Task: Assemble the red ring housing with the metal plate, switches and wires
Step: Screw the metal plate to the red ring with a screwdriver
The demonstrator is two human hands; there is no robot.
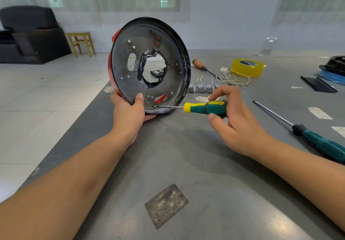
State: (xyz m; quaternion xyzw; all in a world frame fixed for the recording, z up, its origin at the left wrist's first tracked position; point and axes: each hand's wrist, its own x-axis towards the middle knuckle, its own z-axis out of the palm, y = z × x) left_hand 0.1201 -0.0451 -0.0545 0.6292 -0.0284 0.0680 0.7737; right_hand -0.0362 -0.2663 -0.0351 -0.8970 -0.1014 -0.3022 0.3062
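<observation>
Fingers of right hand pinching screwdriver; left hand gripping upright metal plate.

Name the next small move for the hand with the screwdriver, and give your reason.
Probably turn the screwdriver to drive the screw: its tip already sits at a hole near the metal plate's lower edge, the right hand grips the handle, and the left hand steadies the plate upright.
</observation>
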